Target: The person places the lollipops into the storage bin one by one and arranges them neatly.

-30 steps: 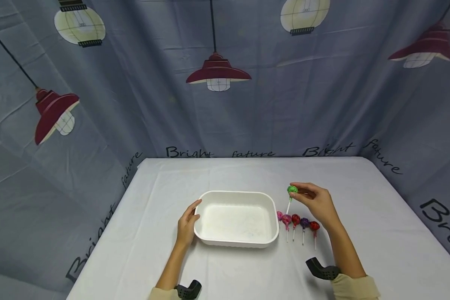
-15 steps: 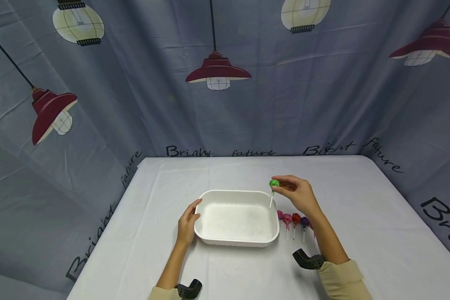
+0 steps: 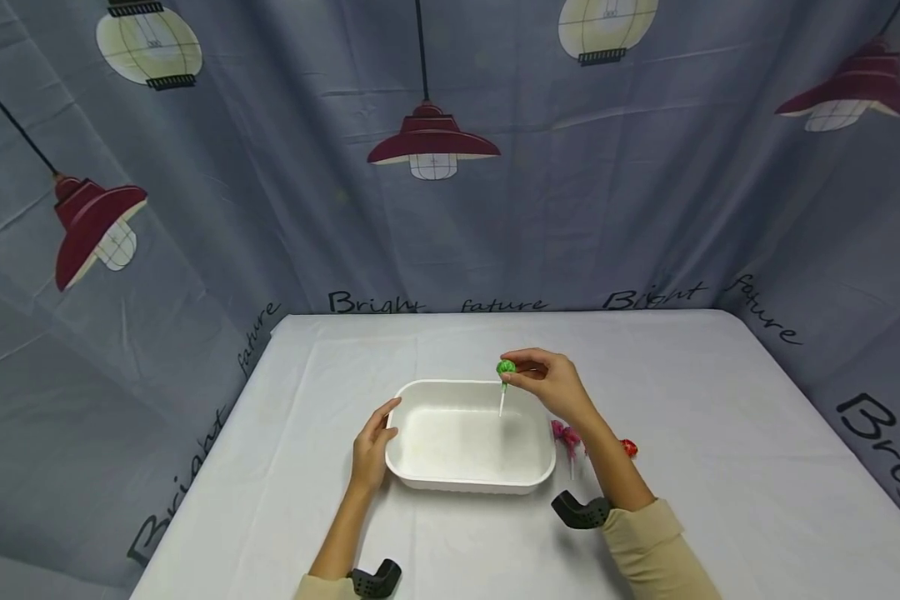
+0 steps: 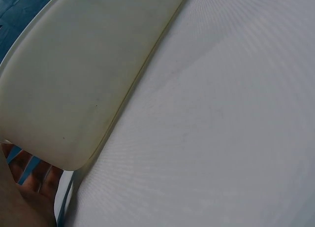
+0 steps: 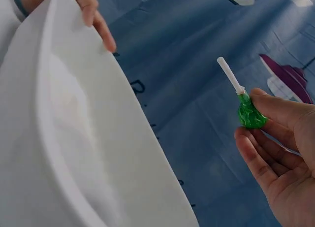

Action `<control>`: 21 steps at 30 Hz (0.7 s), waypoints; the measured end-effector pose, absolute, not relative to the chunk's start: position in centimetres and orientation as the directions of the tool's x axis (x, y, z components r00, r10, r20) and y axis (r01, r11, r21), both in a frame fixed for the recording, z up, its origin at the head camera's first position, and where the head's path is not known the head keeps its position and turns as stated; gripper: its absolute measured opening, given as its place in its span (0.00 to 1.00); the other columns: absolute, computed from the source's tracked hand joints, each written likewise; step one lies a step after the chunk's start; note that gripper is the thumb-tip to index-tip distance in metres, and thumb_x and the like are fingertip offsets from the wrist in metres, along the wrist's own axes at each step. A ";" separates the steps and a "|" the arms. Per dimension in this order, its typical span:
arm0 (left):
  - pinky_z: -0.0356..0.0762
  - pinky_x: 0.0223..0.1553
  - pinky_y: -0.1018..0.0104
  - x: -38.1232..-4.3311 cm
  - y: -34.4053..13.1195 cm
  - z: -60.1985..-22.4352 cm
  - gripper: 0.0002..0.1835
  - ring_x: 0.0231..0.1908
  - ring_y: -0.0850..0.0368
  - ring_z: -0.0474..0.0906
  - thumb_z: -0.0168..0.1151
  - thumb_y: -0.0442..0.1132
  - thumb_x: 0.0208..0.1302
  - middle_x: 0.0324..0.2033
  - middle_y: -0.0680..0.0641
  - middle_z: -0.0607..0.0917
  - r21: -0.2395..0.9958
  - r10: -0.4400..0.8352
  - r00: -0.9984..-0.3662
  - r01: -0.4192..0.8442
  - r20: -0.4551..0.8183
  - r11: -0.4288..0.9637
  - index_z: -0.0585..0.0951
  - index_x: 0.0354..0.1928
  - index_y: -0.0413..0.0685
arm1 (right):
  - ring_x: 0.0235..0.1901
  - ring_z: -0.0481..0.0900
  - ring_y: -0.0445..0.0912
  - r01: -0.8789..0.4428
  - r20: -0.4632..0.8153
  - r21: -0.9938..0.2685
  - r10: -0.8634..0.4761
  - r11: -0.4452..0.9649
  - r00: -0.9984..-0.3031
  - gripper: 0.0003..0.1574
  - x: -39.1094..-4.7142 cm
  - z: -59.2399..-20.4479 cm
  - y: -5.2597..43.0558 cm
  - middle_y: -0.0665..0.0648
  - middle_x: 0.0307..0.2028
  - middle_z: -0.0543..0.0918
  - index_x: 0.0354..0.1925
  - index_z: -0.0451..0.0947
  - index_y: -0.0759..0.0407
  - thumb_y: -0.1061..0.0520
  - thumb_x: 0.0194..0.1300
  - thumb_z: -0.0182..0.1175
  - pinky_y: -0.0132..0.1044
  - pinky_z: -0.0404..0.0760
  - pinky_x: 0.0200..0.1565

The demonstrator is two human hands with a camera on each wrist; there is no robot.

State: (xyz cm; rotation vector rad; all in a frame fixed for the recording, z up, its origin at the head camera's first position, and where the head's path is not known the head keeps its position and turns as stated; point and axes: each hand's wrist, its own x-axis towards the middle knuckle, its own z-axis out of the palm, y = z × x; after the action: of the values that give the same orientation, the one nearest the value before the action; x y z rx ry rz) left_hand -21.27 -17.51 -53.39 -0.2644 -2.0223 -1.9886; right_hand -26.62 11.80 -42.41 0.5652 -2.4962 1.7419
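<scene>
At a desk (image 3: pixel 720 433) covered in white cloth, a green-wrapped lollipop (image 3: pixel 506 367) is held by a person's right hand (image 3: pixel 553 385), its grip narrow, the candy pinched between thumb and fingers. The lollipop is held over the white tray (image 3: pixel 465 437), toward 1 o'clock from its middle, with the white stick pointed downward; in the right wrist view it is shown apart from the tray. The tray's 9 o'clock end is held in the grip of the left hand (image 3: pixel 371 443), fingers and thumb set at the rim. On the tray's 3 o'clock side, pink lollipops (image 3: pixel 571 436) are laid on the desk just beside it, and a red lollipop (image 3: pixel 630 448), partly hidden by the right forearm, is seen farther out. Black devices (image 3: pixel 581 511) are worn at both wrists, near beige sleeves (image 3: pixel 648 542). At 12 o'clock, beyond the desk, a grey-blue curtain (image 3: pixel 450 242) printed with dark red lamps is seen.
</scene>
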 end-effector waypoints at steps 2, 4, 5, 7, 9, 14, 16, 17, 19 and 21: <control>0.52 0.64 0.75 -21.3 -17.5 -53.5 0.24 0.66 0.39 0.51 0.43 0.22 0.60 0.62 0.36 0.66 0.941 -0.077 -0.938 0.336 0.338 0.035 0.70 0.59 0.35 | 0.40 0.80 0.49 -0.319 0.235 -0.901 -0.288 0.294 -0.928 0.23 -26.7 -42.7 11.1 0.58 0.42 0.82 0.49 0.79 0.59 0.52 0.54 0.66 0.35 0.83 0.42; 0.53 0.64 0.75 -21.3 -17.4 -53.6 0.24 0.66 0.40 0.51 0.43 0.22 0.60 0.62 0.36 0.66 0.941 -0.079 -0.938 0.337 0.339 0.028 0.71 0.59 0.36 | 0.41 0.79 0.49 -0.320 0.229 -0.901 -0.307 0.292 -0.924 0.23 -26.7 -42.9 10.3 0.57 0.42 0.82 0.49 0.79 0.59 0.53 0.54 0.66 0.35 0.82 0.42; 0.53 0.64 0.74 -21.3 -17.4 -53.6 0.24 0.66 0.40 0.51 0.43 0.23 0.60 0.62 0.36 0.66 0.942 -0.079 -0.938 0.336 0.337 0.030 0.71 0.59 0.37 | 0.41 0.79 0.49 -0.321 0.226 -0.901 -0.316 0.292 -0.921 0.24 -26.7 -43.0 9.9 0.57 0.41 0.82 0.49 0.79 0.60 0.53 0.54 0.67 0.34 0.82 0.42; 0.53 0.64 0.74 -21.2 -17.4 -53.6 0.24 0.66 0.41 0.52 0.43 0.23 0.61 0.63 0.37 0.66 0.943 -0.083 -0.940 0.330 0.332 0.032 0.71 0.59 0.39 | 0.40 0.79 0.48 -0.319 0.219 -0.902 -0.331 0.289 -0.918 0.23 -26.7 -43.1 9.0 0.55 0.40 0.82 0.48 0.80 0.59 0.53 0.53 0.67 0.33 0.83 0.41; 0.54 0.64 0.74 -21.2 -17.4 -53.5 0.24 0.66 0.43 0.52 0.43 0.23 0.61 0.63 0.39 0.66 0.946 -0.085 -0.942 0.323 0.325 0.035 0.72 0.59 0.40 | 0.38 0.79 0.46 -0.321 0.216 -0.904 -0.346 0.283 -0.913 0.22 -26.7 -43.1 8.1 0.54 0.39 0.82 0.46 0.80 0.59 0.54 0.53 0.67 0.32 0.83 0.40; 0.53 0.64 0.75 -21.0 -17.5 -53.3 0.24 0.66 0.43 0.52 0.43 0.21 0.61 0.62 0.38 0.66 0.949 -0.075 -0.946 0.315 0.317 0.028 0.71 0.59 0.37 | 0.37 0.80 0.48 -0.340 0.226 -0.908 -0.396 0.246 -0.890 0.21 -26.6 -43.2 6.2 0.57 0.38 0.82 0.46 0.80 0.63 0.57 0.52 0.68 0.32 0.83 0.38; 0.53 0.64 0.76 -21.0 -17.5 -53.1 0.24 0.66 0.42 0.52 0.43 0.20 0.61 0.62 0.37 0.66 0.949 -0.071 -0.946 0.315 0.316 0.022 0.70 0.59 0.35 | 0.37 0.80 0.50 -0.342 0.223 -0.908 -0.414 0.242 -0.883 0.21 -26.6 -43.4 5.5 0.59 0.38 0.82 0.46 0.80 0.64 0.57 0.53 0.67 0.33 0.83 0.38; 0.53 0.64 0.76 -21.0 -17.5 -52.9 0.24 0.66 0.41 0.52 0.43 0.19 0.60 0.62 0.36 0.67 0.948 -0.071 -0.945 0.318 0.318 0.018 0.70 0.59 0.34 | 0.37 0.81 0.50 -0.341 0.218 -0.908 -0.421 0.243 -0.880 0.21 -26.7 -43.5 5.2 0.59 0.38 0.82 0.46 0.80 0.64 0.57 0.53 0.67 0.34 0.83 0.37; 0.53 0.64 0.75 -20.8 -17.4 -52.3 0.24 0.66 0.39 0.52 0.43 0.18 0.59 0.61 0.35 0.67 0.947 -0.070 -0.944 0.321 0.322 0.018 0.70 0.59 0.31 | 0.36 0.81 0.49 -0.335 0.204 -0.907 -0.430 0.256 -0.880 0.20 -26.7 -43.6 4.6 0.58 0.37 0.83 0.45 0.80 0.62 0.57 0.53 0.67 0.33 0.83 0.37; 0.53 0.64 0.75 -20.6 -17.3 -51.7 0.24 0.65 0.39 0.52 0.42 0.18 0.58 0.61 0.33 0.67 0.945 -0.066 -0.943 0.325 0.326 0.021 0.69 0.58 0.29 | 0.35 0.81 0.47 -0.330 0.189 -0.903 -0.436 0.275 -0.880 0.19 -26.7 -43.8 4.0 0.56 0.36 0.83 0.44 0.81 0.61 0.57 0.53 0.67 0.32 0.83 0.36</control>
State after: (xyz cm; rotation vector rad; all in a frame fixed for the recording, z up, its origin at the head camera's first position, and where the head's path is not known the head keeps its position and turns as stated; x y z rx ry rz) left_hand -20.61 -17.26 -51.66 -0.2674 -2.0227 -2.0025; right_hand -26.73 3.99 -43.82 0.7787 -2.5835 1.7891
